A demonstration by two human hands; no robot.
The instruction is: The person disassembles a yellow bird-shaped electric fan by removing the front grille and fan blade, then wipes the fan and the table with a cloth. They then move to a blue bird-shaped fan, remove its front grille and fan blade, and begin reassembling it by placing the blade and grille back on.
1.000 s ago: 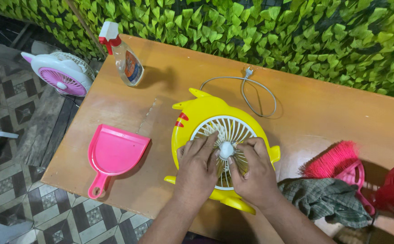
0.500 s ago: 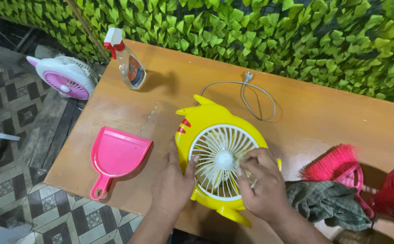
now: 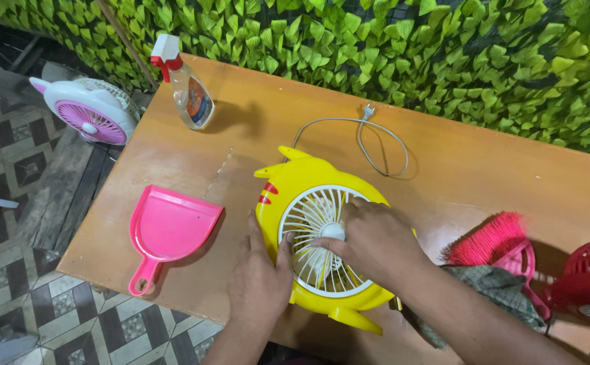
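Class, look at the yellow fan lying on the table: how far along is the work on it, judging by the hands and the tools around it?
Done: little shows; the yellow fan lies face up with its white grille in place. In hand: the left hand steadies the rim while the right hand presses on the hub. Left: the spray bottle, pink dustpan, pink brush and cloth lie untouched.

Glossy yellow plastic fan on a smooth wooden table.
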